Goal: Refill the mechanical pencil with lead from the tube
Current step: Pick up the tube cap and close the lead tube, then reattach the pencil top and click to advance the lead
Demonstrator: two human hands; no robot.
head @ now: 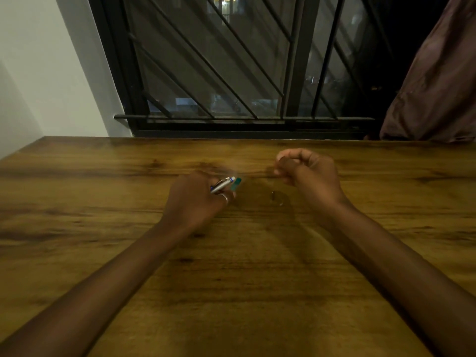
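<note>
- Wood-grain table (108, 191) spreads under a night window with black bars (206, 73), both bare forearms reaching in from the near edge.
- At left of centre, the left hand (195, 199) is closed around a silver pencil (223, 184), its blue-tipped end pointing up and to the right; a ring (224, 198) shows on one finger.
- Just beside that end is a small teal piece (237, 184), likely the lead tube or its cap; whether the hand also holds it, motion blur leaves unclear.
- Between the hands, a tiny dark item (272, 195) lies on the table, too small to name.
- At right, the right hand (306, 171) hovers above the table, thumb and fingertips (279, 166) pinched together; a lead may be between them, but none can be made out.
- Judged from this, the step in hand is feeding lead into the pencil's open end. Done well, the left hand keeps the barrel steady and tilted upward, while the right brings the lead in line with the opening and lets it slide in without force, since thin lead snaps easily.
</note>
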